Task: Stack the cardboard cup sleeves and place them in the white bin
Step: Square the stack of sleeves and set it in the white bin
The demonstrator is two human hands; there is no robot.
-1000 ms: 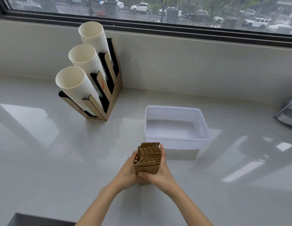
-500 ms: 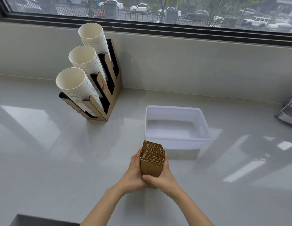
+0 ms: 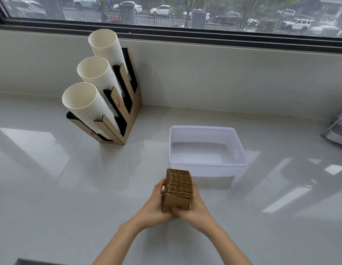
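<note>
Nearest the camera, 2 bare forearms reach in from the bottom edge and meet over the pale countertop (image 3: 51, 188). The left hand (image 3: 153, 209) and the right hand (image 3: 195, 209) press a pack of cardboard cup sleeves (image 3: 178, 190) between them, the fingers of each closed against its side and the thumbs meeting at the near lower edge. The sleeves are brown, flat and ribbed, standing on edge in 1 tight row; their tops line up fairly evenly, though the nearest one sits slightly proud. Whether the pack rests on the counter or is lifted just clear cannot be told.

Judging from this, the stacking looks done or nearly so, and the placing is all that is left: the pack sits just short of the white bin (image 3: 241, 150), near its front left corner, and not yet over it. The bin, just beyond, is open and holds nothing.

Farther back on the left, a cardboard holder (image 3: 134, 119) carries 3 slanted stacks of white paper cups (image 3: 86, 100), below the window (image 3: 185, 14).
</note>
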